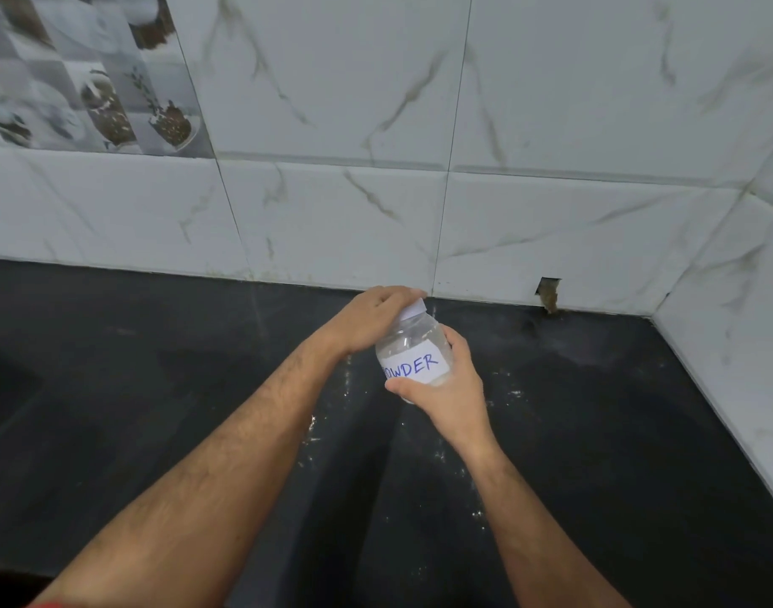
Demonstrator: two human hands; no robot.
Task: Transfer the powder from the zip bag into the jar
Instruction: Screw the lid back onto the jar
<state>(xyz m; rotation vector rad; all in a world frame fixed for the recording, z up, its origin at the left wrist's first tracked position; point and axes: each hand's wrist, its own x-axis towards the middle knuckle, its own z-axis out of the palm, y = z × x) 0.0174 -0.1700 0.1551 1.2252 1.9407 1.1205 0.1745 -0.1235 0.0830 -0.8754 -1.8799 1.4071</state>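
While held above black countertop [156, 410]: clear plastic jar labelled "POWDER" [413, 359], tilted.
Right hand [452, 388] wrapped round body; left hand [369, 318] clenched over white lid [413, 310].

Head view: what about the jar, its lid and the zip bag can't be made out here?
- Lid: mostly covered by the left hand; fastened or loose, can't tell.
- Jar: powder level unclear, hidden by the label and right hand.
- Label: first letter hidden behind the right thumb.
- Zip bag: nowhere in view.
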